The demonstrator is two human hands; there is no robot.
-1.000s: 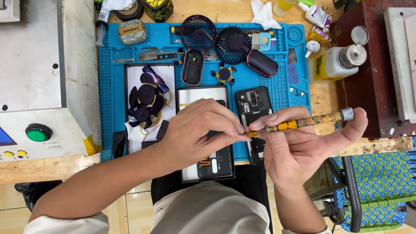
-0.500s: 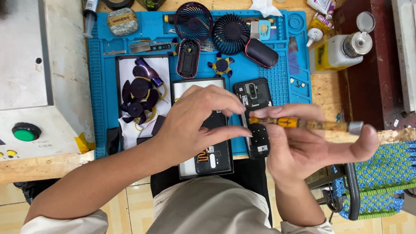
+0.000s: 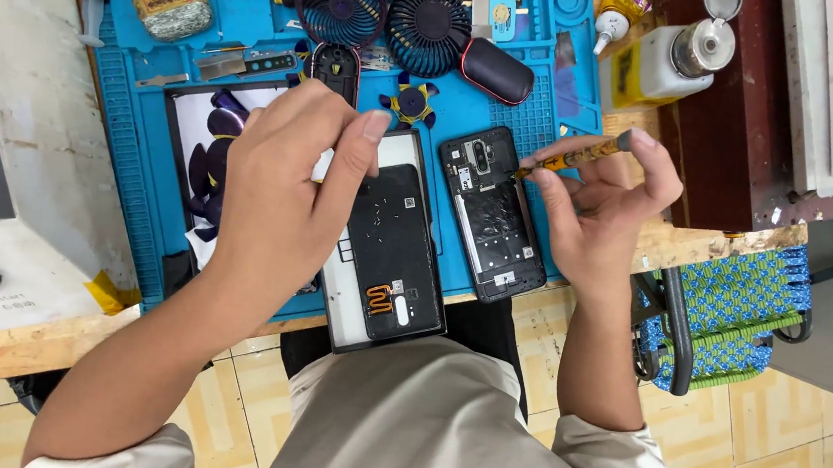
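On the blue repair mat, the right hand pinches a yellow precision screwdriver, its tip touching the opened phone frame at the hand's nine o'clock. At the frame's nine o'clock the left hand, fingers loosely curled and holding nothing, hovers above the black back cover lying on a white tray.

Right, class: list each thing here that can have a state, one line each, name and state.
left hand: fingers bent, hovering over the opened phone.
right hand: gripping a yellow-handled screwdriver.
phone back cover: detached, inner side up.
white bottle: uncapped.
two small fans: lying flat.
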